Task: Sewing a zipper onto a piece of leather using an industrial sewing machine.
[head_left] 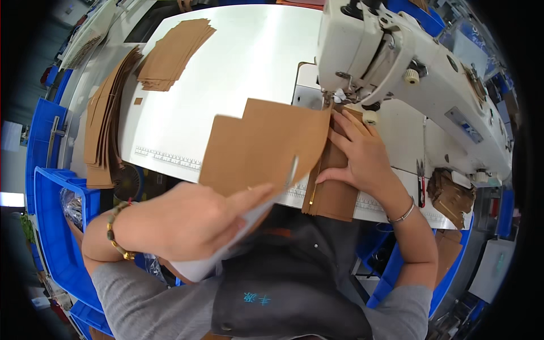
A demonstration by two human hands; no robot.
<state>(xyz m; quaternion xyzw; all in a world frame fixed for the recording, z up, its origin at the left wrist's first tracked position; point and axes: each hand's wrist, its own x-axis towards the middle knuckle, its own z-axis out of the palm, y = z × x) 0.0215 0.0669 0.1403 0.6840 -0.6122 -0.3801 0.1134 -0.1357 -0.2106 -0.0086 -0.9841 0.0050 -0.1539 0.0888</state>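
roomy tabletop (255, 45) beyond stepped-edge brown panel (263, 139)

We see bright light throwing whitish glare across the work surface (255, 59) toward its far edge, deep shade below its near edge, slight blur softening the left hand (195, 221), and fisheye distortion bowing the surface's left edge, with blackened picture corners.

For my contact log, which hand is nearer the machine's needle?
The right hand, fingers spread on brown material; the left hand, with the beaded bracelet, is farther off.
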